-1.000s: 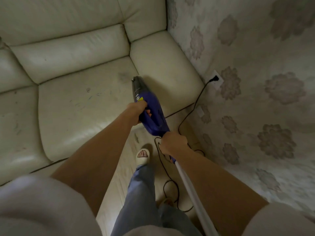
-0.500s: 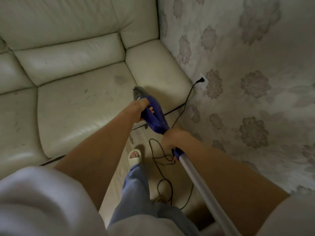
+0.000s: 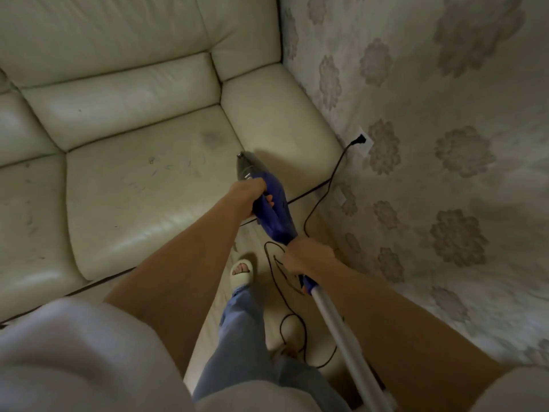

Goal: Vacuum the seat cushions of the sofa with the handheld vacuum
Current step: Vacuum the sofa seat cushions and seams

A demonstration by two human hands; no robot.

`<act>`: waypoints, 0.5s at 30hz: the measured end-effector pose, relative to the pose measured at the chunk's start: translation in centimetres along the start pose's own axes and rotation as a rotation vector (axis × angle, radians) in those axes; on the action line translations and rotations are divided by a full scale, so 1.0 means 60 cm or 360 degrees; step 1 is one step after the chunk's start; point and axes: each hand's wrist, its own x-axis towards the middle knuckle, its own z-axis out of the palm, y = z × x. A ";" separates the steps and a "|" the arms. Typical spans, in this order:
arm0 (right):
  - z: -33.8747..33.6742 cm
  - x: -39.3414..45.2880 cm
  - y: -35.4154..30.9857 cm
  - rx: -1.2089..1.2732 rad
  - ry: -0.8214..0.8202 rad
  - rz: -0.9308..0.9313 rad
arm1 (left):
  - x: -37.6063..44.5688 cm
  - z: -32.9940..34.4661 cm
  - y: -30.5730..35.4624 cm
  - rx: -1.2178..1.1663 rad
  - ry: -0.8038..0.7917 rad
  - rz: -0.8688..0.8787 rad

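The vacuum, blue with a dark nozzle, is held over the front right corner of the seat cushion, its tip close to the seam where that cushion meets the armrest. Whether the nozzle touches the leather cannot be told from this angle.

The left hand grasps the vacuum body just behind the nozzle, fingers curled round it. The right hand grasps the rear end of the body where the grey tube joins.

The cord runs from the wall plug down past the front edge of the armrest and lies in loose loops on the floor, beside the slippered foot.

Scuff marks and a dark stain show toward the back right of the cushion; most of its surface looks not yet covered.

Risks, as judged:
- The loops near the foot could snag a step and trip the person or jerk the plug from the socket.
- Reaching toward the left edge of the cushion may draw the cord taut across the armrest.
- The long tube trailing behind could swing into the wall.
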 end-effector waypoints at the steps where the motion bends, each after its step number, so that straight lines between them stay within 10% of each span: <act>1: -0.002 0.009 -0.003 0.0025 -0.0010 0.0010 | 0.007 0.001 0.005 0.0010 0.0010 0.0002; 15: -0.045 0.179 -0.066 0.0023 0.0008 -0.0087 | 0.166 -0.041 0.071 -0.0009 0.0083 -0.0127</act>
